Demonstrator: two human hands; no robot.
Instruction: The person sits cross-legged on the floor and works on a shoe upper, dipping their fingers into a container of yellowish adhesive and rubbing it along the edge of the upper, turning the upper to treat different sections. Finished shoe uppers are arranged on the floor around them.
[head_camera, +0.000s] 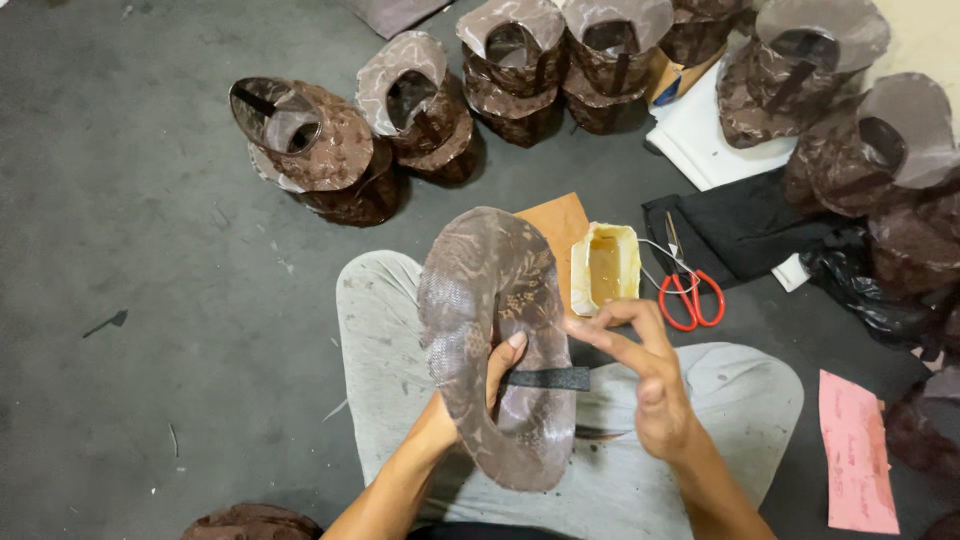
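**Hands on patterned visor brim, lap level**

Grey-trousered knees (610, 470) fill the lower centre of the frame, closest to the lens, w/ both forearms coming up over them. Dark grey concrete floor (140, 250) takes up the left half & most of the bkgd.

Stacks of brown snakeskin-print sun visors (320, 150) run along the top edge, from upper left across to the right side, approx. six or seven piles, bands up.

Centre frame: a curved brown snakeskin-print fabric visor brim (490, 340), held upright over the lap. Left hand (478, 385) is clamped on it from behind, thumb pressed on the brim's inner edge beside a short black elastic strap (548, 378) that lies across the brim's lower part. Right hand (645, 370) sits just right of the brim, fingers pinched together at the strap's right end; whether it actually grips the strap, can't tell.

Black folded cloth (740, 230) lies right of centre, partly on a white sheet (700, 140). Pink paper slip (855, 450) at lower right. Tan cardboard piece (555, 225) lies behind the brim. Small cream tub of yellowish glue (605, 265) sits on it, just above the right hand. Red-handled scissors (690, 295) lie next to the tub, touching the black cloth's edge.
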